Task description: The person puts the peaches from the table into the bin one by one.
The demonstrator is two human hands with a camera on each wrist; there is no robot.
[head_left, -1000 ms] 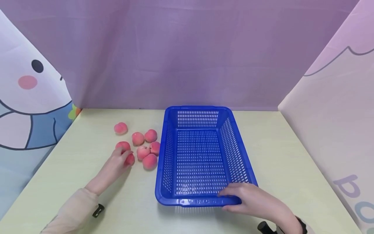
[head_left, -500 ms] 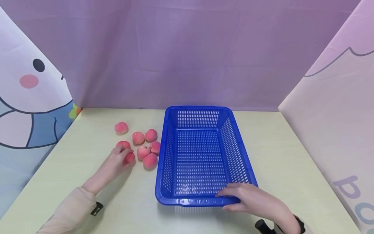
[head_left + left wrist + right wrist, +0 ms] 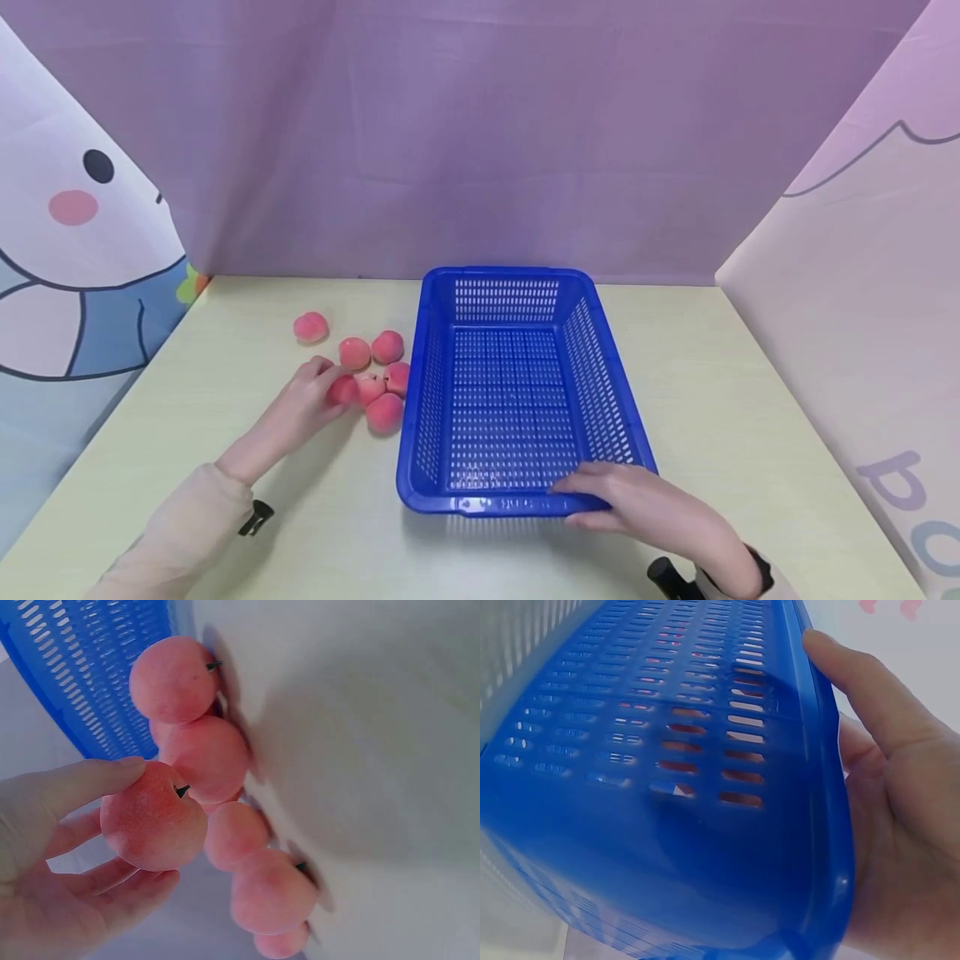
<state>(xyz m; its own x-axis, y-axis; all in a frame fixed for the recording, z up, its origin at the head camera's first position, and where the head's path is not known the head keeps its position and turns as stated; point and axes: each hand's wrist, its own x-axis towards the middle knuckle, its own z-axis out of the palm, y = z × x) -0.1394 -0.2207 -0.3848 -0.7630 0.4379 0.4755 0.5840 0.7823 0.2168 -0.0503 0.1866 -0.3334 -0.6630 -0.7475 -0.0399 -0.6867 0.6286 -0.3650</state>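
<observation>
In the head view my left hand (image 3: 302, 407) pinches a peach (image 3: 342, 390) at the left of the loose peaches. The left wrist view shows this pink peach (image 3: 154, 817), with a dark stem, held between thumb and fingers. Several more peaches (image 3: 202, 761) lie beyond it. My right hand (image 3: 637, 508) grips the near rim of a blue perforated plastic basket (image 3: 506, 504) by its right corner. In the right wrist view the thumb lies along the basket's rim (image 3: 829, 757), the other fingers largely hidden behind the wall.
A lone peach (image 3: 311, 327) sits farther back on the left of the pale table (image 3: 750, 450). Another peach (image 3: 385, 414) lies close beside the basket's left wall. A purple backdrop (image 3: 480, 150) rises behind the table, with printed panels at both sides.
My left hand has moved slightly right with the peach, toward the peaches by the basket. The basket's near rim has shifted a little away from me, with my right hand still on it.
</observation>
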